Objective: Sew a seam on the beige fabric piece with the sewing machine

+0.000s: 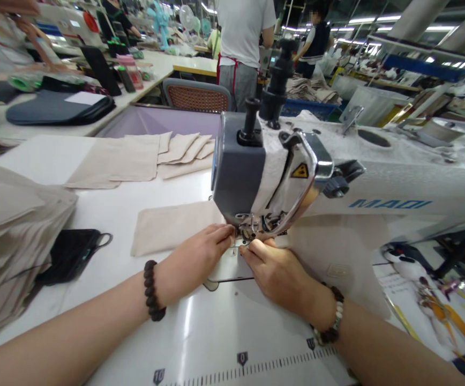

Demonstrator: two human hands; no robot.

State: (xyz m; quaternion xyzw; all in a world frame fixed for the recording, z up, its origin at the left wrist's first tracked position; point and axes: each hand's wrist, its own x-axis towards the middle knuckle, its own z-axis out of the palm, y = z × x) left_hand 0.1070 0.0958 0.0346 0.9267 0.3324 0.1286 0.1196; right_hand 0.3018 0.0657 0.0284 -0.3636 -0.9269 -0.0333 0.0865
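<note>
Behind our table, a person in a white shirt (pixel 245 37) stands past a woven-backed chair (pixel 198 97), while a sewing machine (pixel 240 166) dominates the middle of our view, its head hiding part of the work surface. At left, a thick pile of beige cloth (pixel 11 230) sits partly over a black item with a loop (pixel 72 254); more beige pieces (pixel 136 158) lie fanned out farther back, and a printed scale (pixel 242 370) marks the near edge. Just left of the needle area, a beige fabric strip (pixel 172 228) lies flat on the white table (pixel 128 338), its long axis running left to right and tilting slightly up toward the machine head. Our left hand (pixel 196 257) has its fingers drawn together, tips beside the presser foot; our right hand (pixel 275 271) faces it, fingers curled, thumb and forefinger close together. We cannot tell what either set of fingertips grips, so tightly do they crowd the foot.
</note>
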